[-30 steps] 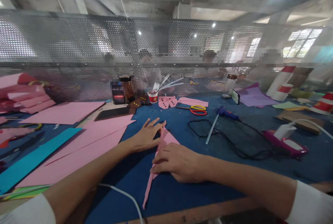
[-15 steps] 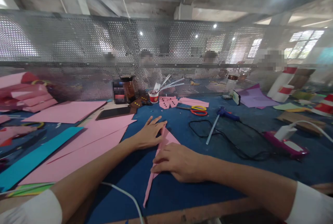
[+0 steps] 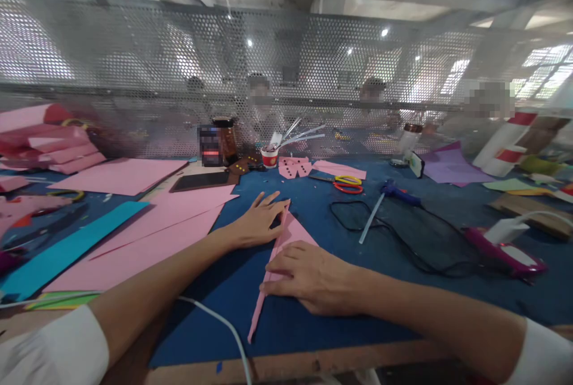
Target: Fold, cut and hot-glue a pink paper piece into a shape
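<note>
A sheet of pink paper lies on the blue tabletop, its left edge rolled into a thin slanting tube. At the tube's far end, my left hand grips it between thumb and index finger, the other fingers stretched forward. Lower down, my right hand has its fingers curled over the rolled edge and covers much of the sheet. The narrow near end of the roll sticks out below the right fingers, towards the table's front edge.
Pink sheets and a teal strip lie left. Yellow-and-red scissors, a blue glue gun with a trailing black cord, and a magenta power strip lie right. A white cable crosses in front. A perforated metal screen stands behind.
The camera view has tilted down slightly, so the table's far side sits higher in the picture. Both hands stay on the rolled pink paper in nearly the same pose.
</note>
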Demonstrator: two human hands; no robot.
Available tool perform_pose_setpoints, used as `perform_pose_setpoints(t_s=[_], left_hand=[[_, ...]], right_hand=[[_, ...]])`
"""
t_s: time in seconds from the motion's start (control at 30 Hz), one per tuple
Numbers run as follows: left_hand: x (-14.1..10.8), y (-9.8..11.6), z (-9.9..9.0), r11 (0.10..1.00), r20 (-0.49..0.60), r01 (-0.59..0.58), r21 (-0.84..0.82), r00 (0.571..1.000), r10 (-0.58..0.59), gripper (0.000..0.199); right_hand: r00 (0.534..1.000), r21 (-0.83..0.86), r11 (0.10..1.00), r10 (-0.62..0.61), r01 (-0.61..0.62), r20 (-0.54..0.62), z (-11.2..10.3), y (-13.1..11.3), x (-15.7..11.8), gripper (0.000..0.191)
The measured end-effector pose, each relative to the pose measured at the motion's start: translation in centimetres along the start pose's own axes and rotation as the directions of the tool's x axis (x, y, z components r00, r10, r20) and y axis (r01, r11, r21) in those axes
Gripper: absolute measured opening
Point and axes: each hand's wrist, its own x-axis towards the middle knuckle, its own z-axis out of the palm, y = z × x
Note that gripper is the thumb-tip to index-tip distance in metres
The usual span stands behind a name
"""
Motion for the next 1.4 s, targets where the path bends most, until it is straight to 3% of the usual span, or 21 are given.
perform_pose_setpoints(t_s=[0.77,0.87,1.03,1.23,1.4], left_hand=[[-0.2,0.0,-0.6,1.0,0.054,-0.006,0.011,0.999,0.006,0.054],[-0.3,0.0,-0.5,1.0,0.026,-0.013,-0.015,1.0,0.013,0.05],[-0.4,-0.1,-0.8,0.996,-0.025,-0.007,-0.089,1.0,0.005,0.025],[-0.8,-0.3,-1.2,1.0,-0.212,0.013,-0.011,0.977,-0.015,0.014],[-1.6,0.7,-1.9,1.0,-0.218,0.025,0.007,0.976,-0.023,0.011]], right_hand=[[0.985,-0.039,0.984,-0.175,0.175,0.015,-0.2,-1.9,0.2,0.036],[0.986,-0.028,0.986,-0.165,0.165,-0.01,-0.1,-2.0,0.2,0.035],[0.987,-0.024,0.988,-0.152,0.151,-0.055,0.1,-2.1,0.2,0.031],[0.986,-0.039,0.987,-0.157,0.155,-0.056,0.2,-2.0,0.1,0.033],[0.987,-0.054,0.988,-0.148,0.145,-0.059,0.2,-1.8,0.0,0.032]])
